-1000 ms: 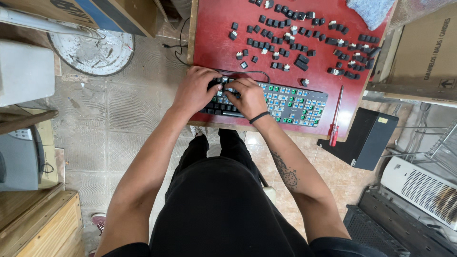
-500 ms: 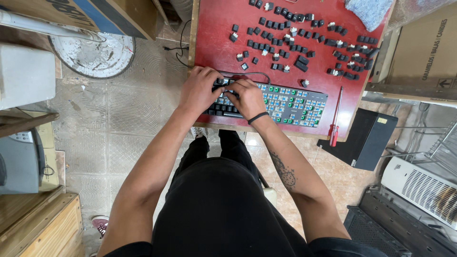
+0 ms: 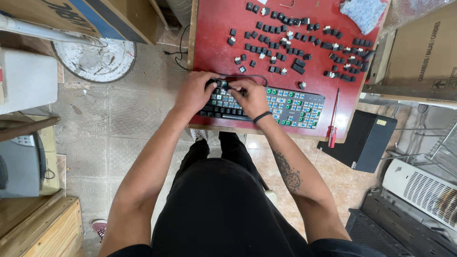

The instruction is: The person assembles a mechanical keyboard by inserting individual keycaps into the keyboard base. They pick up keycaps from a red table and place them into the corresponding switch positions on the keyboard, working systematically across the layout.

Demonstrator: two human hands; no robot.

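My legs in black trousers fill the near part of the view, and past my knees stands the red counter (image 3: 209,43). At its near edge lies the keyboard (image 3: 285,105), most of its caps off so the blue and green switches show; a few dark caps remain along its left end. My left hand (image 3: 194,91) rests curled on that left end, fingers bent down over the keys. My right hand (image 3: 252,97), a black band at the wrist, lies just beside it, fingers pinched near a small dark piece between the two hands. Whether that piece is a cap or a tool, and how firmly either hand grips it, I cannot tell.

I judge I am partway through pulling caps, working the last ones at the left end. The next pull calls for a straight lift so the switch beneath is not strained.

A red-handled screwdriver (image 3: 332,123) lies at the counter's right edge. Farther back, the loose keycaps (image 3: 295,45) are scattered on the bare counter, not in any tray or box. A grey-blue cloth (image 3: 364,13) sits at the far right corner.
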